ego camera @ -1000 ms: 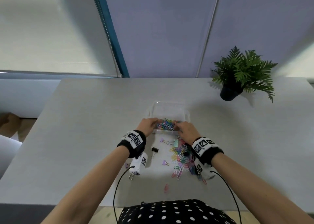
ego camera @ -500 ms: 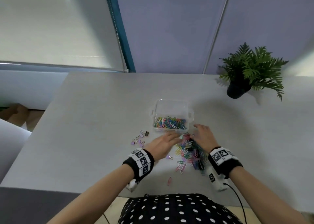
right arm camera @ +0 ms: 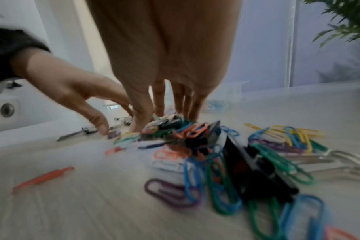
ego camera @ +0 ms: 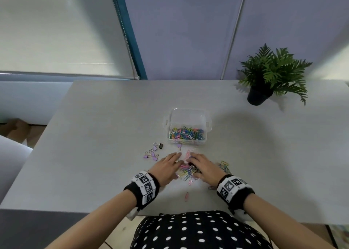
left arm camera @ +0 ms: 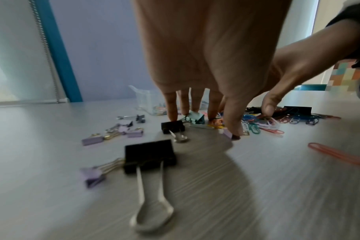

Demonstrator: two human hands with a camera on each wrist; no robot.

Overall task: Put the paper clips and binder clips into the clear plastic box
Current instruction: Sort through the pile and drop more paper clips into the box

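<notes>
Clear plastic box [ego camera: 187,116] upright, partly filled, coloured paper clips [ego camera: 188,172] heaped nearby, seemingly tangled with binder clips [ego camera: 153,152]

Open tabletop around us, clutter in the middle

We see bare table [ego camera: 98,135] left and right; loose purple binder clips [ego camera: 152,153] and the clear plastic box [ego camera: 187,120] stand ahead.

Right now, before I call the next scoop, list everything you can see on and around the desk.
clear plastic box: one, open, centre of table, multicoloured paper clips inside.
paper clip pile: many, mixed colours, table, between the hands.
stray paper clip: one, pink-orange, near table edge.
small binder clips: several lilac, one black, left of the pile.
large black binder clip: one, near the left wrist.
potted plant: one, green in a black pot, far right.
table: one, light grey.
left hand: fingers spread, tips down on the clips.
right hand: same, on the pile.
</notes>
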